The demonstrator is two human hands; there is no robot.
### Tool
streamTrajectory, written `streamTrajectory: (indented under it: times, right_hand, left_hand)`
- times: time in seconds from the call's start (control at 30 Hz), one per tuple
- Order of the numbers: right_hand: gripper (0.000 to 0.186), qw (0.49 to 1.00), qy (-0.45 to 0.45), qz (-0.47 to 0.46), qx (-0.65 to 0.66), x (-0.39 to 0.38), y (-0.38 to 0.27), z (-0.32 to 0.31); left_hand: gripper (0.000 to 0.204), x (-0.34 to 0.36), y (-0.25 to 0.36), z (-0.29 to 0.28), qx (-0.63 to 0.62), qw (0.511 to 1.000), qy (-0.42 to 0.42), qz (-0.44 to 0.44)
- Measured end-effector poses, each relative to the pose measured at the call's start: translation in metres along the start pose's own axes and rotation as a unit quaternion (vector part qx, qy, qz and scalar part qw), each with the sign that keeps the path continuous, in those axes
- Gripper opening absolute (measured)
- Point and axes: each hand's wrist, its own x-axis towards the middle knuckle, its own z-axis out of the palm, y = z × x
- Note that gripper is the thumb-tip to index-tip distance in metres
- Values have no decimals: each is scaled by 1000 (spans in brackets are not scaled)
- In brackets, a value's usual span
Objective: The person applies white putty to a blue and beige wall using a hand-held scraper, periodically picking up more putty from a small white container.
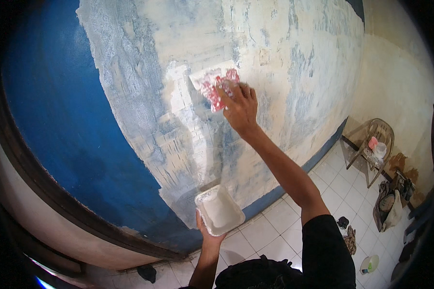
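My right hand [242, 108] grips a flat red putty spreader [211, 86], smeared with white. Its pale edge lies against or very close to the wall [265, 96], which is patchy with off-white and bluish filler. A brighter white streak of putty [197, 137] runs down the wall just below and left of the spreader. Lower down, my left hand [210, 235] supports a shallow white rectangular tub [201, 213] from below, fingers partly hidden behind it. White material shows inside the tub, which is tilted close to the wall.
Glossy blue paint [77, 115] covers the wall's left part, bordered by a dark curved edge [58, 202]. A chair [381, 127] holding pink and white containers stands right. Bags [388, 207], a round container [370, 264] and a dark item [146, 273] lie on the tiled floor [270, 241].
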Motion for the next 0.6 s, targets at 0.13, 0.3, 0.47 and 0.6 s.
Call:
streamTrajectory:
  times: [0.13,0.3,0.47,0.6]
  right_hand:
    - [56,993,-107,41,18,-75,-9,6]
    - [58,987,-148,37,59,-135,-12,-18]
    - [53,993,-84,50,67,-78,-3,-28]
    - [50,999,9,36,19,-18,-3,2]
  left_hand:
    - [64,-10,-4,0,16,999,-24,29]
    - [68,-19,1,-40,104,991,-26,76]
    - [75,-47,-1,-38,159,986,-10,47]
    - [77,-54,-4,-30,126,991,-37,8]
